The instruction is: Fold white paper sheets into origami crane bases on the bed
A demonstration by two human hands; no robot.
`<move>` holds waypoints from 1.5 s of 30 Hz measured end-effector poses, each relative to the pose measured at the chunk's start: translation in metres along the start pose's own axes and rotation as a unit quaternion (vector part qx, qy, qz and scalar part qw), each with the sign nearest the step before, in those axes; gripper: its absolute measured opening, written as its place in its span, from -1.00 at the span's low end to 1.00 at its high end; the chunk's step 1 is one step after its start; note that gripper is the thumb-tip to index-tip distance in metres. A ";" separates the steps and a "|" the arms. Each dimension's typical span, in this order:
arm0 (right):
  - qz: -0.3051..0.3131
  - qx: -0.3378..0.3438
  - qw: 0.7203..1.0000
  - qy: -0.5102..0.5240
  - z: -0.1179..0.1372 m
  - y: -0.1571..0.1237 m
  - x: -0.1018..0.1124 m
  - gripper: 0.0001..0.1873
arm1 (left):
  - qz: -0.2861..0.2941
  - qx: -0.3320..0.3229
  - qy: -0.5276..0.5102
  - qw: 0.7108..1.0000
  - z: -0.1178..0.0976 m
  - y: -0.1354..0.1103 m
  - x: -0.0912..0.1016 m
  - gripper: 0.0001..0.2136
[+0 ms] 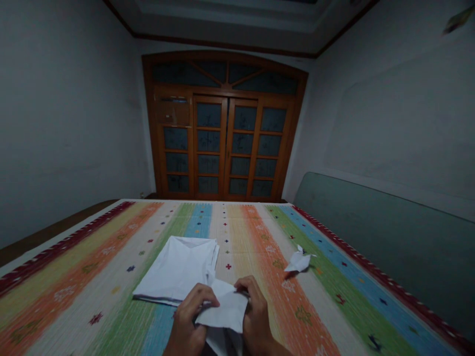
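- While both my hands are busy, quick rundown: my left hand (pixel 193 314) is curled nearly closed, pinching the left side of a small, creased, folded piece of white paper (pixel 227 307).
- Right hand (pixel 255 311) has its fingers bent over the far right corner, so I'd call that side gripped too; can't make out the thumb.
- The folded piece is right in front of me, over the near part of a cloth-covered tabletop in bright multicoloured stripes (pixel 92 277), just beside a squarish, flat stack of white paper (pixel 174 269). Can't tell if the two touch.
- Step in hand, as I read it: working a fold, with a shadowed flap hanging below the front edge.
- Next move, imo, calls for one hand steadying the layers while the other lines up edges before pressing a crease. Rush it and it'd probably go crooked.
- Off to the right, well apart, sits a little white folded-paper figure with pointy tips (pixel 298 260), kinda birdlike.
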State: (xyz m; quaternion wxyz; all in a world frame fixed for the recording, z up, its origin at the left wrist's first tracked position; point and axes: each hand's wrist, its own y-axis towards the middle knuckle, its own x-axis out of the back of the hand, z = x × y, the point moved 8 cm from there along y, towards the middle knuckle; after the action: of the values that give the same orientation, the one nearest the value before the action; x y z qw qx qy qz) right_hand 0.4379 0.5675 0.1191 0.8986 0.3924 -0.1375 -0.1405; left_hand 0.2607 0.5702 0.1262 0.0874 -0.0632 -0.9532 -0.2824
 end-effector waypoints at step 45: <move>0.002 0.067 0.996 0.057 0.013 0.004 0.009 -0.67 | -0.092 -0.087 0.056 0.990 -0.023 0.015 0.030 -0.85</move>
State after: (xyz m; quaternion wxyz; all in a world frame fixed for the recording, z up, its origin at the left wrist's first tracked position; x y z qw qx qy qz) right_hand 0.4420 0.5586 0.1319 0.8768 0.4589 -0.0962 -0.1068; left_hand 0.2366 0.5723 0.1593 0.1086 0.0332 -0.9202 -0.3746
